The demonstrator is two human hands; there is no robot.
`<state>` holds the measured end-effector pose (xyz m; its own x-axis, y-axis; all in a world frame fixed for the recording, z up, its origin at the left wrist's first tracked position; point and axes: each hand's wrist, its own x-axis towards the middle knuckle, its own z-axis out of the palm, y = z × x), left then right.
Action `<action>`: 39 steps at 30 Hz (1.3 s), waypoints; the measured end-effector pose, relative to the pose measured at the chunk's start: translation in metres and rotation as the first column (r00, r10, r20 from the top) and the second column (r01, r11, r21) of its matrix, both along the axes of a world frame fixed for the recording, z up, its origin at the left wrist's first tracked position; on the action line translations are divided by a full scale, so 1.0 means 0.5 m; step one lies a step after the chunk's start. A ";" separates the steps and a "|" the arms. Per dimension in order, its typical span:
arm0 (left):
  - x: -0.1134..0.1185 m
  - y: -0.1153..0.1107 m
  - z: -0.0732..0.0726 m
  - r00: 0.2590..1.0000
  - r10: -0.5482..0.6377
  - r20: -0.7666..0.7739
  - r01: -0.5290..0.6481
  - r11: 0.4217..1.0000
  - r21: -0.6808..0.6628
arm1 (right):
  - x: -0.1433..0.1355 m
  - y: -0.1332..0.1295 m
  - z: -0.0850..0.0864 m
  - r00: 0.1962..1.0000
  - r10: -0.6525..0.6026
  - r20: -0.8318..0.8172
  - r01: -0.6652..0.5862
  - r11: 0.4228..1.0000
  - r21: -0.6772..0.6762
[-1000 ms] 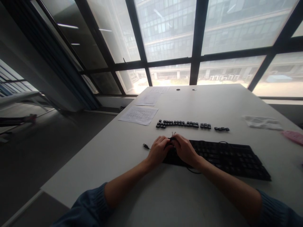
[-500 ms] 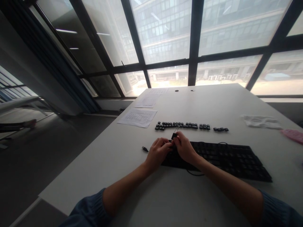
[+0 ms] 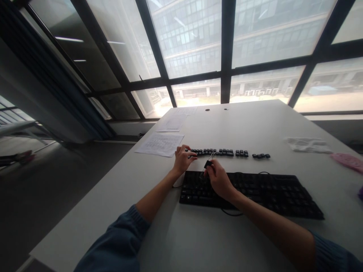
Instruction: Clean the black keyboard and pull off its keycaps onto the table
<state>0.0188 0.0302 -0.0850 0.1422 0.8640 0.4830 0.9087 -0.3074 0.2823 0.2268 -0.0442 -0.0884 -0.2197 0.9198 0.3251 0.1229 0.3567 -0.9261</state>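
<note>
The right hand (image 3: 220, 181) holds a wire tool (image 3: 208, 164) over the keyboard (image 3: 272, 190); the left hand (image 3: 182, 160) is at the left end of the keycaps (image 3: 226, 152).

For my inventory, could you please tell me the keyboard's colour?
The keyboard is black, clearest in the head view.

The keyboard (image 3: 272, 192) and loose keys (image 3: 227, 152) are black. The table (image 3: 255, 126) is white. By its right edge lie a white cloth (image 3: 307, 145) and a pink thing (image 3: 346, 160).

Left hand (image 3: 183, 160), fingers curled, extends beyond the pinching right hand (image 3: 219, 179).
</note>
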 end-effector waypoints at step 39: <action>0.066 -0.225 0.034 0.953 -0.232 0.193 0.258 0.959 -0.122 | 0.027 -0.022 0.020 0.967 0.046 0.249 -0.095 0.978 0.188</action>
<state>0.0519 -0.0824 -0.0678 0.2824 0.8753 0.3925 0.7430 -0.4584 0.4877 0.2403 -0.0550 -0.0782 -0.3764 0.8220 0.4273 0.3022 0.5450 -0.7821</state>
